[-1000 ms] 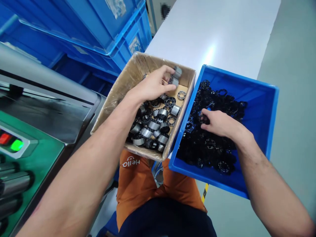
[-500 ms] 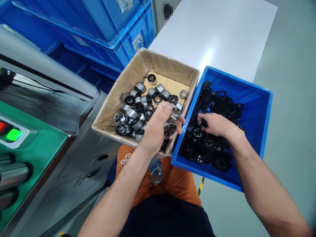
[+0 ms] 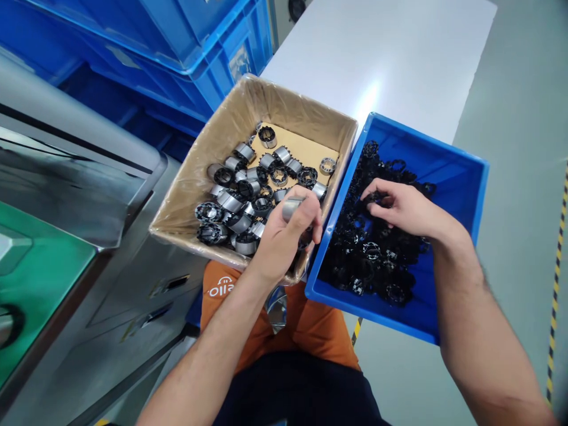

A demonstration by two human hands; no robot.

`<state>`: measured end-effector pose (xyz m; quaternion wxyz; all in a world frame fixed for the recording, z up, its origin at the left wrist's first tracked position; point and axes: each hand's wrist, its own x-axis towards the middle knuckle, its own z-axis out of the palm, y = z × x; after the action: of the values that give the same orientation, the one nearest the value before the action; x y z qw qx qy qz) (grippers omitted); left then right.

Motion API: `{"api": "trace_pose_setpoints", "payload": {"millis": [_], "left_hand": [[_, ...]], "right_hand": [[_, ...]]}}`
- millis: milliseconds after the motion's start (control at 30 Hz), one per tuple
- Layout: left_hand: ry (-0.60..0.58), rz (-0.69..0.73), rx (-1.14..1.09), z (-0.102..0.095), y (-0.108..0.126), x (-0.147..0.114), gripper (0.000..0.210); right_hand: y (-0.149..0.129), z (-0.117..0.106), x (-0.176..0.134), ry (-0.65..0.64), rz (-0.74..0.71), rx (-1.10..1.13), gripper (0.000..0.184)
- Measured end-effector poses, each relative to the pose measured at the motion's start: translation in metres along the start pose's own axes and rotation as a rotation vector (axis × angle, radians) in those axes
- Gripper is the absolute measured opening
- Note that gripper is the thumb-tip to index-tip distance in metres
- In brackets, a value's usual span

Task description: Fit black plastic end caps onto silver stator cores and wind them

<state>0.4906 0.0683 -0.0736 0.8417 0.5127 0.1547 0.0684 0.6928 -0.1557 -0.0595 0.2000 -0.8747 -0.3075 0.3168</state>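
Note:
My left hand (image 3: 290,228) is closed round a silver metal ring (image 3: 293,208) above the near right part of a plastic-lined cardboard box (image 3: 186,183). Below its fingers another dark-ended ring is partly covered. Inside the box lie several silver rings with black toothed ends (image 3: 238,222). My right hand (image 3: 397,204) is down in a blue bin (image 3: 457,189), thumb and fingers pinching a black toothed ring (image 3: 376,200). Many more black rings (image 3: 396,294) are heaped around it.
A white table (image 3: 399,47) extends behind both containers. Stacked blue crates (image 3: 177,65) stand at the back left. Beside me on the left is a metal machine with a green top (image 3: 44,278). Yellow-black tape (image 3: 558,266) marks the floor at right.
My left hand has turned, so the silver ring now sits upright by the thumb. My right hand has shifted slightly up and right within the bin, with a black ring now visible in its fingers.

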Motion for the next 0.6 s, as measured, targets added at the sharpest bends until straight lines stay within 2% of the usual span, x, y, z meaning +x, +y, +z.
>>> {"api": "trace_pose_setpoints", "payload": {"millis": [67, 133, 267, 333, 400, 500, 600], "left_hand": [[-0.025, 0.034, 0.084, -0.002, -0.002, 0.000, 0.054], [-0.033, 0.130, 0.210, -0.004, -0.006, 0.000, 0.053], [-0.064, 0.429, 0.498, -0.003, -0.011, 0.004, 0.056], [-0.074, 0.561, 0.579, -0.002, -0.011, 0.004, 0.041], [-0.054, 0.678, 0.583, 0.000, -0.011, 0.004, 0.029], [-0.030, 0.731, 0.565, 0.000, -0.009, 0.005, 0.032], [-0.071, 0.704, 0.561, -0.002, -0.009, 0.006, 0.039]], "right_hand": [[-0.006, -0.002, -0.004, 0.084, -0.113, 0.227, 0.032], [-0.018, 0.000, -0.009, 0.113, -0.217, 0.395, 0.032], [-0.050, 0.014, -0.024, 0.151, -0.426, 0.405, 0.019], [-0.061, 0.023, -0.029, 0.207, -0.484, 0.423, 0.020], [-0.066, 0.034, -0.031, 0.278, -0.475, 0.507, 0.018], [-0.069, 0.047, -0.030, 0.399, -0.474, 0.644, 0.016], [-0.072, 0.053, -0.029, 0.495, -0.517, 0.624, 0.021]]}}
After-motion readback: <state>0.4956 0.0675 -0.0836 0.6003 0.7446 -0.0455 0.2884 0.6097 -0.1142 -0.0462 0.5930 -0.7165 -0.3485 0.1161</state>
